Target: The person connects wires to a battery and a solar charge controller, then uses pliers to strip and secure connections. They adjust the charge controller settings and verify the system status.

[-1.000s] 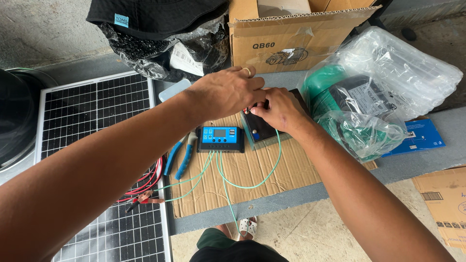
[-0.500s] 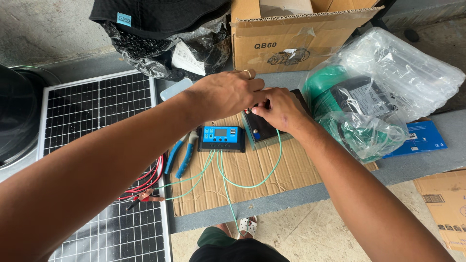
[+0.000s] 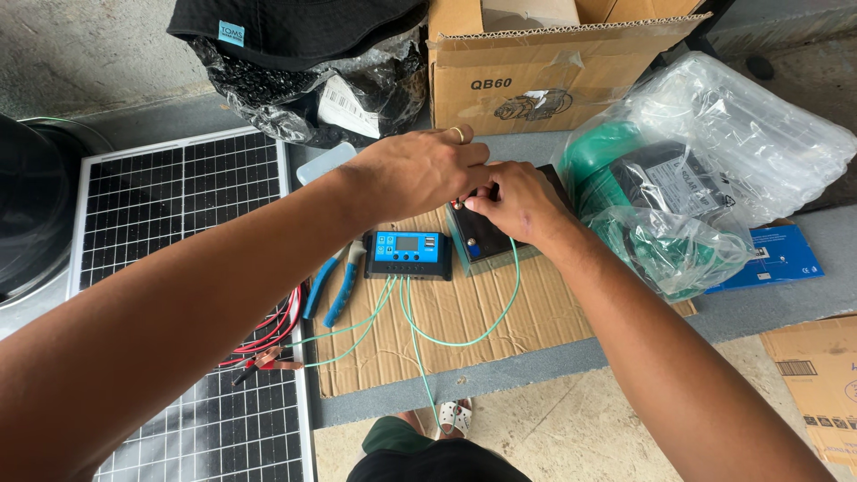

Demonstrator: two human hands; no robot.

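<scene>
Left hand (image 3: 420,170): reaching in from the left, a ring on 1 finger, fingertips pinched together over the top edge of the small black battery (image 3: 486,236); what is being pinched is too small to tell

Right hand (image 3: 518,201): lying across the battery's top, fingers curled and meeting the left fingertips at the same spot; whether it is gripping anything cannot be told

Small black battery: sitting on the flat sheet of corrugated cardboard (image 3: 464,312), just right of the blue controller (image 3: 408,254)

Blue controller: rectangular, black-edged, with a small screen and a row of buttons, lying on the cardboard; thin green wires (image 3: 464,337) are looping out from its lower edge, 1 of them running up under the right hand

Blue-handled pliers (image 3: 335,286): lying just left of the controller

Red leads with clips (image 3: 268,344): trailing over the solar panel (image 3: 178,214) at the left

Brown carton (image 3: 544,62): standing open behind the hands, black lettering and a line drawing on its front

Black plastic bag (image 3: 286,80): left of the carton, bearing a white label, with a dark hat carrying a small teal tag on top

Green item in clear wrap (image 3: 661,205): at the right, beside air-cushion packaging

Flat blue packet (image 3: 777,259): lying at the far right edge of the bench
</scene>
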